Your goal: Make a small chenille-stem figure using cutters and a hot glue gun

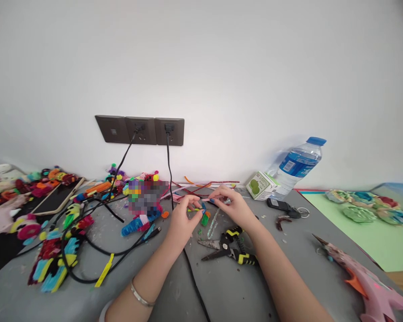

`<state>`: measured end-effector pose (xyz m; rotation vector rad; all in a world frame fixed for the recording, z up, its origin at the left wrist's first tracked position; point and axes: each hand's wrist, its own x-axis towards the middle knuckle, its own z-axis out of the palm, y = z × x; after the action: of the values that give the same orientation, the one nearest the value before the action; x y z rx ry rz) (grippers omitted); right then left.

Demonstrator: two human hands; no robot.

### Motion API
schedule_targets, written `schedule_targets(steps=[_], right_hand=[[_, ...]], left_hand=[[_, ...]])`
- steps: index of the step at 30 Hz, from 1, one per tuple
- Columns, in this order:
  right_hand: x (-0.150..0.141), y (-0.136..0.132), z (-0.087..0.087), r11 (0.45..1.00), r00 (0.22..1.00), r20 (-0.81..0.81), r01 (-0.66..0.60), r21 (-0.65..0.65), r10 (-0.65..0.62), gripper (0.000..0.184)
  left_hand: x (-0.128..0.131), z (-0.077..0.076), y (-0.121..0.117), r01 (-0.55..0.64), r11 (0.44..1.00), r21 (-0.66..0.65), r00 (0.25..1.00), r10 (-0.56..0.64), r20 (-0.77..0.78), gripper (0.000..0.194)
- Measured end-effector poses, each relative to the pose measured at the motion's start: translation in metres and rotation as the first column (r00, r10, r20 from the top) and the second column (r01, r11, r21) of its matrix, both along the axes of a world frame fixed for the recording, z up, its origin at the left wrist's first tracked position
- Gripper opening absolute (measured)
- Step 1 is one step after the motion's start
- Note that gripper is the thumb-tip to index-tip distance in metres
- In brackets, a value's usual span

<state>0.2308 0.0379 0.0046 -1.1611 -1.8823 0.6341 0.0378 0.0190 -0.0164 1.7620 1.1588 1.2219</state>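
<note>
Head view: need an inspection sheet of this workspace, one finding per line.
Surface: grey tabletop, littered with small specks.
Job's things: tiny pieces at the fingertips, details unclear; black-and-yellow pliers nearby, jaws apart.
Clutter: fuzzy colourful crafts and phone left; carton, bottle, key fob and pink glue gun right.
Hands: left and right close together, fingers bent; grip unclear.
Cables: two black, plugged into wall sockets; yellow tag on looped cable.
Surroundings: white wall; other people, nothing seen.

Both hands (pixel 204 208) meet mid-view, fingertips pinched, forearms reaching forward.
</note>
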Motion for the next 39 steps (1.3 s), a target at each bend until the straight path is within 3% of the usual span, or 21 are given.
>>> schedule_targets(steps=[5,12,20,24,28,30,33,36,39], right_hand=[[-0.006,-0.004,-0.001,0.989,0.992,-0.068,-0.112,-0.099,0.106,0.011],[-0.009,-0.006,0.002,0.973,0.975,-0.175,-0.166,-0.160,0.138,0.011],[-0.004,-0.004,0.002,0.961,0.855,-0.519,-0.148,-0.232,0.006,0.026],[-0.004,-0.003,0.000,0.952,0.855,-0.519,-0.147,-0.269,-0.014,0.028],[-0.006,-0.003,-0.002,0.939,0.861,-0.507,-0.145,-0.310,-0.034,0.027],[-0.001,0.000,-0.001,0.964,0.809,-0.579,-0.062,-0.258,-0.104,0.026],[0.017,0.004,0.006,0.976,0.599,-0.772,0.168,-0.136,-0.211,0.026],[0.042,0.005,0.016,0.925,0.414,-0.877,0.372,-0.079,-0.242,0.026],[0.062,0.002,0.023,0.877,0.343,-0.906,0.477,-0.060,-0.248,0.023]], left_hand=[[-0.001,0.002,0.001,0.025,1.000,0.004,0.999,-0.026,0.025,0.019],[-0.001,0.004,0.001,0.013,1.000,0.021,1.000,-0.014,0.012,0.009],[0.005,0.011,-0.011,0.112,0.990,0.086,0.994,-0.109,-0.030,0.008],[0.009,0.010,-0.017,0.203,0.971,0.124,0.978,-0.195,-0.077,0.011],[0.007,0.009,-0.015,0.191,0.970,0.151,0.981,-0.183,-0.063,0.009],[0.004,0.009,-0.013,0.113,0.982,0.150,0.994,-0.111,-0.023,0.009],[0.001,0.008,-0.009,-0.034,0.994,0.107,0.998,0.028,0.060,0.015],[-0.002,0.006,-0.004,-0.095,0.995,0.043,0.983,0.087,0.160,0.012],[-0.003,0.003,-0.001,-0.105,0.994,0.003,0.967,0.102,0.232,0.014]])
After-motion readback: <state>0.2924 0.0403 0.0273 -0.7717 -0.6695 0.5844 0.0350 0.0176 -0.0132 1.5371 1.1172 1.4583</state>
